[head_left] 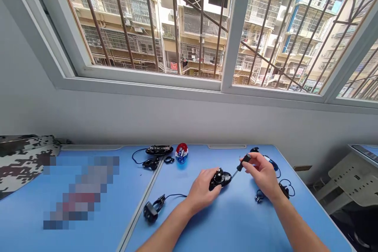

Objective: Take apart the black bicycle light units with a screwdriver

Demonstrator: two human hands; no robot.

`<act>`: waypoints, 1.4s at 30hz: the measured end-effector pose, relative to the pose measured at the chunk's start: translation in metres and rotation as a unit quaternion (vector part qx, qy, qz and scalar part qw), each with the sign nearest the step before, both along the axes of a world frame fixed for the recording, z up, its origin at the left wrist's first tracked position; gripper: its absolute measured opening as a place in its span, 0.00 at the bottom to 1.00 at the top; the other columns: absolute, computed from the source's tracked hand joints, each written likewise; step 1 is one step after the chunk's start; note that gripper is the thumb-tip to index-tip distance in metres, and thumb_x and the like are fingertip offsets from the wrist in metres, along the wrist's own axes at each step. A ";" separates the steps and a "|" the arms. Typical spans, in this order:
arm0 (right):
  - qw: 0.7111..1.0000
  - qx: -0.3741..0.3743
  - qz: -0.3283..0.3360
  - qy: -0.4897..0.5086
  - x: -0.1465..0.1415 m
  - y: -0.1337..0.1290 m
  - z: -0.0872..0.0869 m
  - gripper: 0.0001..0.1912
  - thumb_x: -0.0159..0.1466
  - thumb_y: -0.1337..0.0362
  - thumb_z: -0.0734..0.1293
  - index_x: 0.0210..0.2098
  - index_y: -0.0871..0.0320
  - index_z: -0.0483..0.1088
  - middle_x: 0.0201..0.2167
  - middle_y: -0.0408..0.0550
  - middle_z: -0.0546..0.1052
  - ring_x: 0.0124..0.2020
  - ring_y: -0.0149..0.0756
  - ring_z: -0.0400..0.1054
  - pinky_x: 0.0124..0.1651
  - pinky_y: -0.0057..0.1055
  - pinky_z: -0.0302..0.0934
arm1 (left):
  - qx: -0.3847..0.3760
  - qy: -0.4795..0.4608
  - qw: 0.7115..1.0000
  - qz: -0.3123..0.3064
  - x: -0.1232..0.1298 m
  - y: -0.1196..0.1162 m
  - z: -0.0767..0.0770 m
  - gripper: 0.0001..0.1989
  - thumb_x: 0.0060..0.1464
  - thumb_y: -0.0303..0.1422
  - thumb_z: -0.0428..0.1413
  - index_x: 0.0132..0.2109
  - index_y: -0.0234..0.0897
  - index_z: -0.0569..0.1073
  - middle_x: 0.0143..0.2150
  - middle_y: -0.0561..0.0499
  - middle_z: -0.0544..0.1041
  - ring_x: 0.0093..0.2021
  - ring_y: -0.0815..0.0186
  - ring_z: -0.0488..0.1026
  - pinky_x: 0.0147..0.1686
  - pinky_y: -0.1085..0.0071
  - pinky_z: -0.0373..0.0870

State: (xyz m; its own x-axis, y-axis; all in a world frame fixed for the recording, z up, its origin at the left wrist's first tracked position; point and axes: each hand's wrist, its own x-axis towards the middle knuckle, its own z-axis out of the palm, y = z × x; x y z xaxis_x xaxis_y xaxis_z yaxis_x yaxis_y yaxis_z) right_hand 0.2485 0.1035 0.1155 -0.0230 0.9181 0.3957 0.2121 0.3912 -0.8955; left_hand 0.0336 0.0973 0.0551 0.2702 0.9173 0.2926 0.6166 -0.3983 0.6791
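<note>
My left hand (204, 189) is closed around a glossy black oval device (226, 178) with a round black part on top, and rests low over the blue table. A black cable runs from beside this hand to a boxy black piece with a ring clamp (151, 212) at lower left. My right hand (262, 173) pinches a small screwdriver (242, 162) by its black handle. The screwdriver's thin shaft slants down to the device's right end; whether the tip touches it I cannot tell.
A red-and-blue capsule (181, 153) stands behind my left hand. Left of it lie another black oval device (159, 149) and a black ring (169, 160). More cabled parts (260, 196) lie near my right forearm. Camouflage cloth (28, 161) and a blurred-out patch (81, 195) are at left.
</note>
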 end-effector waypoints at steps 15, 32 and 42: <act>0.958 0.265 -0.016 -0.106 -0.041 0.000 -0.015 0.06 0.65 0.64 0.64 0.42 0.56 0.67 0.33 0.48 0.80 0.30 0.34 0.77 0.30 0.28 0.75 | -0.029 -0.049 0.998 -0.026 0.004 -0.002 -0.001 0.19 0.46 0.30 0.56 0.48 0.38 0.72 0.44 0.47 0.78 0.43 0.55 0.72 0.44 0.64 0.70; 0.923 0.353 -0.006 -0.154 -0.038 -0.011 -0.009 0.22 0.65 0.70 0.64 0.57 0.50 0.62 0.37 0.47 0.80 0.30 0.33 0.75 0.30 0.29 0.73 | -0.039 -0.085 0.992 -0.085 0.004 -0.008 0.003 0.15 0.54 0.33 0.53 0.50 0.42 0.72 0.47 0.49 0.78 0.47 0.57 0.71 0.49 0.63 0.67; 0.909 0.375 -0.002 -0.183 -0.038 -0.015 -0.003 0.22 0.67 0.70 0.62 0.58 0.50 0.59 0.36 0.49 0.80 0.30 0.34 0.75 0.29 0.30 0.72 | -0.004 -0.104 0.990 -0.099 0.005 -0.008 -0.001 0.16 0.57 0.29 0.53 0.52 0.43 0.73 0.50 0.51 0.78 0.49 0.60 0.71 0.51 0.65 0.66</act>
